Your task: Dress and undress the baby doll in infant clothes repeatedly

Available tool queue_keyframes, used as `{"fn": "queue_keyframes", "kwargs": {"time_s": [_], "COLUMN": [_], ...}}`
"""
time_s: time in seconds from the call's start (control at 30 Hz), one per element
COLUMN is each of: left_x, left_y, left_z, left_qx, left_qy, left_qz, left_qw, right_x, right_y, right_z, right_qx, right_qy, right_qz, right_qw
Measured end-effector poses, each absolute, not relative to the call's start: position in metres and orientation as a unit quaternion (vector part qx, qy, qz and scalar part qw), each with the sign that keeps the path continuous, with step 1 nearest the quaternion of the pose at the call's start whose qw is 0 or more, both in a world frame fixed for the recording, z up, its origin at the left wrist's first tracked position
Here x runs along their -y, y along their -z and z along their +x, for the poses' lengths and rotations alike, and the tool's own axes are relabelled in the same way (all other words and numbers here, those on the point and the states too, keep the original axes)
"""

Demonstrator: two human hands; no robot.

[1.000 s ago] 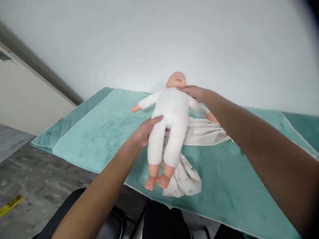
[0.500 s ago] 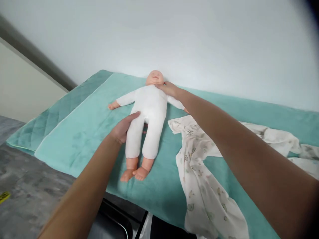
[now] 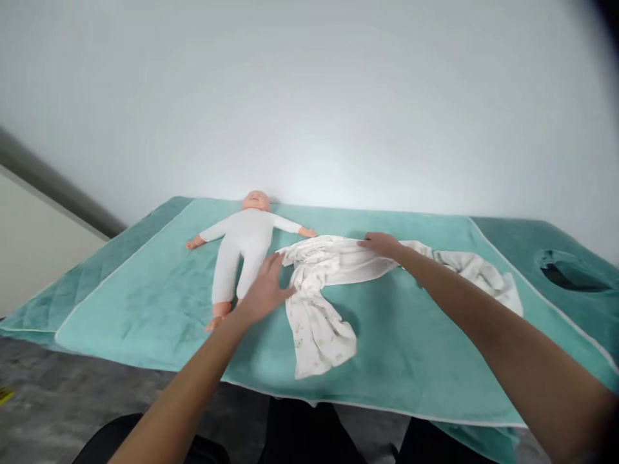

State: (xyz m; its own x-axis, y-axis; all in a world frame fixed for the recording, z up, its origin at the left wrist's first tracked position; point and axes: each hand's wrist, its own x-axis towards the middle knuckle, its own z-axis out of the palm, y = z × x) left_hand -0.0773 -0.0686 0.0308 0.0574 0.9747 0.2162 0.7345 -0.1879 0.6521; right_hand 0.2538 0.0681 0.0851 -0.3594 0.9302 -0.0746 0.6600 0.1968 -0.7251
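Observation:
A baby doll [image 3: 249, 232] with a white cloth body lies on its back on the green mat [image 3: 145, 303], arms spread. To its right lies a crumpled white baby garment [image 3: 322, 328] with a small print, one part trailing toward the mat's front edge. My left hand [image 3: 265, 290] is open, thumb and fingers apart, at the garment's left end and in front of one doll leg. Further right, my right hand [image 3: 382, 245] has its fingers closed on the garment's upper edge. The arm behind it covers part of the cloth.
A pale wall [image 3: 309, 116] stands behind the mat. At the far right the darker green cover has a dark oval opening [image 3: 573, 277]. A black chair [image 3: 116, 438] is below the front edge, over a grey floor [image 3: 43, 380]. A pale panel stands at far left.
Both hands have left the doll and moved right to the garment. The right hand has taken hold of its upper edge. The garment's front part has shifted, and the view has swung right.

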Motion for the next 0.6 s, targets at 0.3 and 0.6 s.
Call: {"fn": "queue_keyframes", "kwargs": {"time_s": [0.3,0.6], "left_x": [0.042,0.061], "left_y": [-0.056,-0.130], "left_z": [0.040,0.095], "left_qx": [-0.551,-0.548], "left_qy": [-0.153,-0.447], "left_qz": [0.820,0.669], "left_qw": [0.023,0.230], "right_x": [0.001,0.054], "right_y": [-0.084,-0.107], "right_z": [0.275,0.266], "right_qx": [0.784,0.700], "right_qy": [-0.349,-0.415], "right_qz": [-0.428,-0.402], "right_qw": [0.284,0.420]}}
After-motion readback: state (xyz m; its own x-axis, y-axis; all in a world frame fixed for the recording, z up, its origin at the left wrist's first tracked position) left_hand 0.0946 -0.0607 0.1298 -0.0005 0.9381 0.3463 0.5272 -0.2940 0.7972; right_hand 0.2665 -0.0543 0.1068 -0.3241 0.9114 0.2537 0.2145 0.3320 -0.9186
